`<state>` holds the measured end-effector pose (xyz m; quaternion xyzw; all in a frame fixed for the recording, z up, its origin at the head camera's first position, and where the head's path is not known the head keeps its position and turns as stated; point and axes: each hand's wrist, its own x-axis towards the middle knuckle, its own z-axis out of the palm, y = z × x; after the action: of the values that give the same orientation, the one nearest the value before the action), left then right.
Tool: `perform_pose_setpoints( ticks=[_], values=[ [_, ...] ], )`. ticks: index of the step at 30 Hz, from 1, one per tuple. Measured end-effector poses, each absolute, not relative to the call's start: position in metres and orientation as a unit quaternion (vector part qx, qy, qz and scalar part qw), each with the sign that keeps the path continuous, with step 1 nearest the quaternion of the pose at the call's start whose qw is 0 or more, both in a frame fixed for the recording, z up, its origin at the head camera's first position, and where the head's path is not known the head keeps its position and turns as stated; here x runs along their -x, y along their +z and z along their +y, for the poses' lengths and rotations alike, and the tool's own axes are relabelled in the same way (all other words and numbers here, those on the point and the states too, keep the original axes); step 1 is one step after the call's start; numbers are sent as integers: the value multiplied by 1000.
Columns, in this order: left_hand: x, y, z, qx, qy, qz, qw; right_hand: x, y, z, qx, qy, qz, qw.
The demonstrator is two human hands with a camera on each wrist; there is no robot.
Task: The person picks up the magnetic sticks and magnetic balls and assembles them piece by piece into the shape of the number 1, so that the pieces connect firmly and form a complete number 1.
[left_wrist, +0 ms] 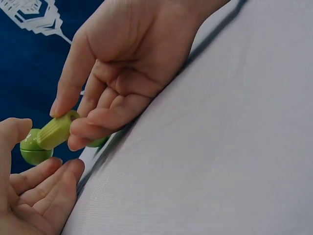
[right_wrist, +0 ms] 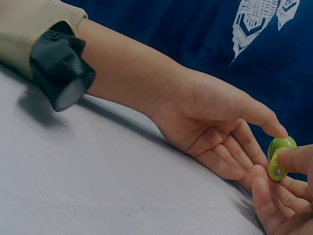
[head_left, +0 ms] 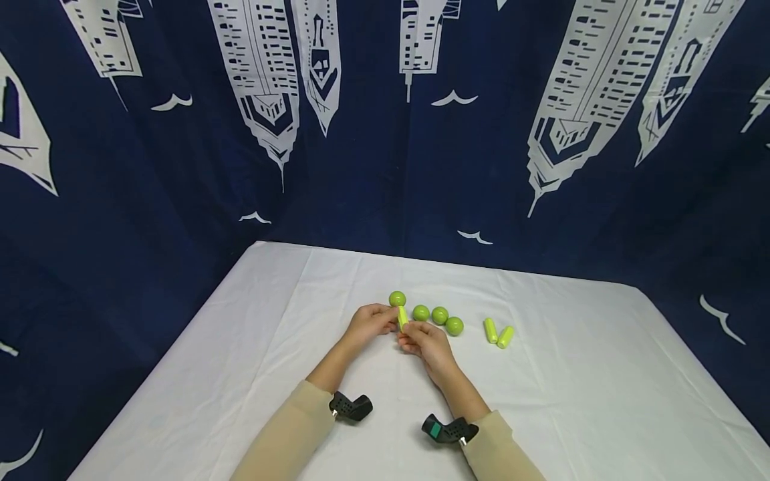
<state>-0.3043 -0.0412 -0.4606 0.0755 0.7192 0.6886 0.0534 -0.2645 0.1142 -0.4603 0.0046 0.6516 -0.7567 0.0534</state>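
Note:
My left hand (head_left: 371, 321) holds a glossy green ball (head_left: 397, 298) between thumb and fingertips. A seam runs round this ball (left_wrist: 35, 152) in the left wrist view, where it shows raised above the table. Right beside it is a short, ribbed yellow-green rod (head_left: 402, 318), pinched near its close end by my right hand (head_left: 430, 344). One end of the rod (right_wrist: 277, 170) has a small grey disc in the right wrist view. The rod's far end meets or overlaps the ball; whether they are joined I cannot tell.
Several more green balls (head_left: 440, 315) lie in a loose row just right of the hands. Two yellow-green rods (head_left: 490, 330) lie farther right, almost end to end. White cloth (head_left: 271, 374) covers the table, and a dark blue patterned curtain (head_left: 373, 187) hangs behind it.

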Motion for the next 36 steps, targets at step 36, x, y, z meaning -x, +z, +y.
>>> perform_pose_setpoints(
  ticks=[36],
  values=[
    [303,-468,-43,-48,727,683,50,251,-438,105,29,-708,704,47]
  ],
)
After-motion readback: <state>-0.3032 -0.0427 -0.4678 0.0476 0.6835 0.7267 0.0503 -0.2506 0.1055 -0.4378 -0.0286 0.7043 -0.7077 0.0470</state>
